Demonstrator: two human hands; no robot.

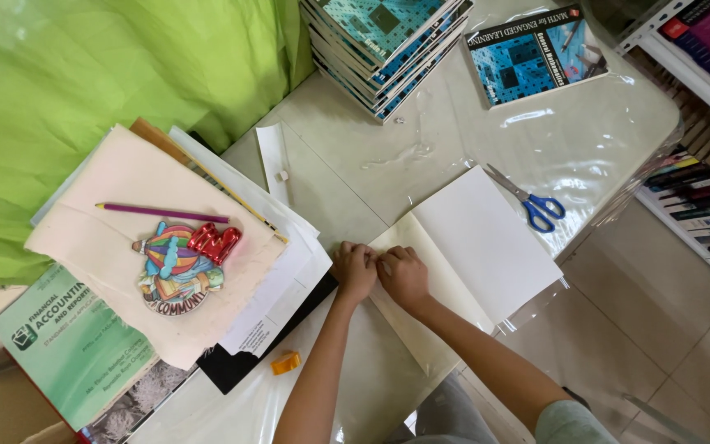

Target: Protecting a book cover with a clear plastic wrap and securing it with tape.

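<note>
Both my hands meet at the near-left corner of the open book [486, 238], which lies flat in the middle of the surface [330, 185] on a sheet of clear plastic cover [585, 148]. My left hand [354, 270] is curled with fingertips pinched down onto the book's corner edge, and my right hand [404, 275] presses just beside it, knuckles touching; each grip is nearly closed on the thin edge of cover and film, though I cannot tell exactly how much film sits under my fingers. The book looks light, its white inner cover stiff like card, the cream page softer. The plastic looks glossy, slippery and wrinkle-prone, so I judge it handles best pinched at corners and edges, held taut. Blue-handled scissors [536, 204] rest to the right, touching the book's far-right edge. A stack of blue-patterned books [384, 45] stands at the far side, one single matching book [534, 53] beside it. To the left lie cream papers [125, 247], a purple pencil [162, 213], a colourful cut-out [176, 267] and a green textbook [71, 345]. A small orange object [286, 363] sits near my left forearm.
</note>
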